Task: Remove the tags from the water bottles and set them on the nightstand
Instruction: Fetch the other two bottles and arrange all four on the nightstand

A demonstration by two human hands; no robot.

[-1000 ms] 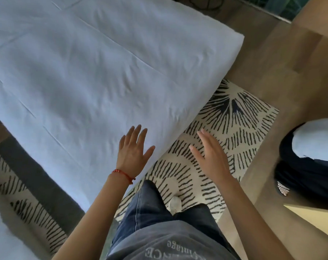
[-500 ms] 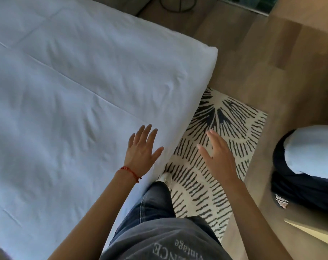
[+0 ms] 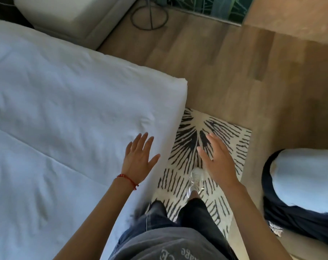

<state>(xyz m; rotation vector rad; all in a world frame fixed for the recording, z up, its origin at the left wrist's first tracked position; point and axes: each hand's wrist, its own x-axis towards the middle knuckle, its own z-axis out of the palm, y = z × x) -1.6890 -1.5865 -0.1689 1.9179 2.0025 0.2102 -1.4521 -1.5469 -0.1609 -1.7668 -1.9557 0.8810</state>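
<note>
bed (image 3: pixel 65 119) cut off left | left hand (image 3: pixel 138 158), right hand (image 3: pixel 217 162) fingers spread, empty

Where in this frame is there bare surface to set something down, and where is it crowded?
The white bed is bare right up to its corner, beside the left hand. The wood floor is bare between the bed corner, the lamp base and the rug. The rug is crowded by the legs, shoe and right hand. No bottles or nightstand show.
</note>
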